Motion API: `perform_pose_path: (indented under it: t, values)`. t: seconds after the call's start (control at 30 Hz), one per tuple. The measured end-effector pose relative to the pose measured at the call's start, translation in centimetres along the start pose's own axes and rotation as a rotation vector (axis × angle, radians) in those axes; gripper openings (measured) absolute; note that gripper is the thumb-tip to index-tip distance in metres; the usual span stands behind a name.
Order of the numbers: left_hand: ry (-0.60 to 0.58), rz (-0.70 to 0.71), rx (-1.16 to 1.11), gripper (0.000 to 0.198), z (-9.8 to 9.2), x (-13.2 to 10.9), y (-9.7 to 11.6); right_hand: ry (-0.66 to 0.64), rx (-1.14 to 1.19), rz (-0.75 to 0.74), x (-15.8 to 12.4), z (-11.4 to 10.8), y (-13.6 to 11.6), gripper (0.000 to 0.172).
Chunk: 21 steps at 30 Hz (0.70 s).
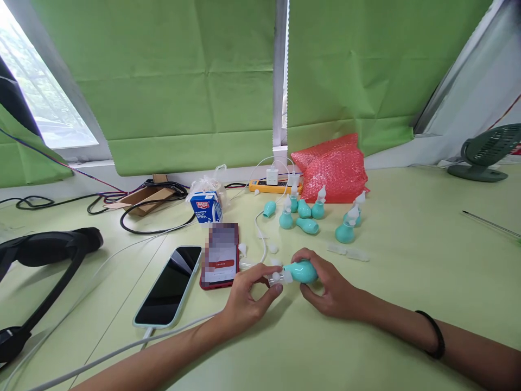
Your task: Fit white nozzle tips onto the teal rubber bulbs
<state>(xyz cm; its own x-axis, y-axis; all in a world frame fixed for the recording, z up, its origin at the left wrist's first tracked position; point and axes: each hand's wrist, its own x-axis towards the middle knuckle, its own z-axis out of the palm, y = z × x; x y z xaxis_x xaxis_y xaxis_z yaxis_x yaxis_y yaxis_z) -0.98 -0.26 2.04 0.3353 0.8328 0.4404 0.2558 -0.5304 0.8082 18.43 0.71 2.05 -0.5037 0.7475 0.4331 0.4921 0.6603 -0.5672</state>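
My right hand [329, 285] is closed around a teal rubber bulb [302, 271] of a nasal aspirator, its narrow neck pointing left. Between the thumb and fingers of my left hand [248, 297] is a clear plastic connector [277, 277], lined up with the bulb's neck and touching it or almost so. How deep the two fit together I cannot tell. Beyond my hands, several aspirators with translucent tips stand upright, among them one at the right [345, 232]. Loose teal bulbs lie among them, one on its side [307, 226]. Small translucent tips [242, 249] lie near my left hand.
Left of my hands lie a red-cased phone [218, 271] and a black-screened phone [169, 288] with a white cable. Behind are a blue milk carton [207, 207], an orange power strip [260, 187] and a red bubble-wrap bag [336, 171]. A translucent strip [348, 252] lies right.
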Motion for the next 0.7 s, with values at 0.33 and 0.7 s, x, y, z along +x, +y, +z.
perform_pose_path:
  t: [0.33, 0.7]
  values:
    - [-0.011, -0.2, -0.242, 0.023, -0.1, 0.3, -0.7, 0.104, 0.041, 0.045, 0.0, -0.2, 0.0, 0.033]
    - [-0.128, -0.31, -0.452, 0.028, -0.1, 0.7, -0.4, 0.09, -0.189, -0.243, -0.1, 0.5, 1.2, 0.031]
